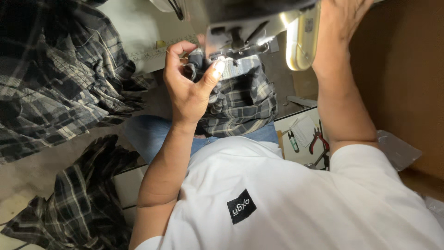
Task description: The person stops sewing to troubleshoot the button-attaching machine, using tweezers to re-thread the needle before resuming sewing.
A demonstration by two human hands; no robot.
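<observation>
Soft, crumpled plaid cloth (55, 78) in black, grey and cream fills the upper left of the frame, with another rumpled heap (83, 199) at lower left, while the white shirt (296, 203) at the bottom carries a small black diamond-shaped label (241, 206) with white marks. At centre top a folded plaid piece (240, 99) lies under the shiny metal foot of the sewing machine (249, 28), pinched there by the left hand (189, 85), fingers curled shut on its bunched edge. The right hand (342, 18) rests at upper right against the machine's smooth cream body, its grip impossible to tell, and red-handled pliers (318, 139) lie on the white surface (291, 127) at right of centre.
</observation>
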